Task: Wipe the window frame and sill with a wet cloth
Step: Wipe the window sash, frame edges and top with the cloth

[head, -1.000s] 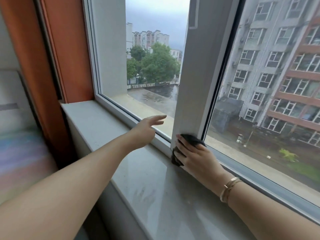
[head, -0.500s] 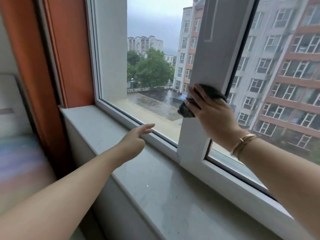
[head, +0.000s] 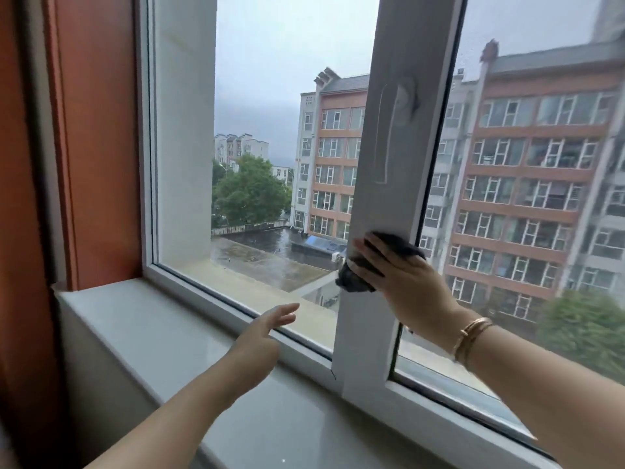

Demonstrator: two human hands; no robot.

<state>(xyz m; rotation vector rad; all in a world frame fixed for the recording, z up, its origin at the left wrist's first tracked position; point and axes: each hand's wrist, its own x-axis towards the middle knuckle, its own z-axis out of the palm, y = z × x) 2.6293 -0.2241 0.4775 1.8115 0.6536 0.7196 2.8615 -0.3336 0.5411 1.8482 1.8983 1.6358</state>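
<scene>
My right hand (head: 402,275) presses a dark wet cloth (head: 358,275) flat against the white vertical post of the window frame (head: 395,147), about a third of the way up it. A gold bracelet sits on that wrist. My left hand (head: 260,336) hovers with fingers apart over the pale stone sill (head: 162,336), close to the bottom rail of the frame (head: 216,292), and holds nothing. Part of the cloth is hidden under my fingers.
A white handle (head: 395,130) is mounted on the post above the cloth. An orange-brown panel (head: 94,140) borders the window on the left. Glass panes lie on both sides of the post, with apartment blocks and trees outside.
My right hand slid the cloth up the post from its base, and the view tilted upward. My left hand stayed over the sill near the bottom rail.
</scene>
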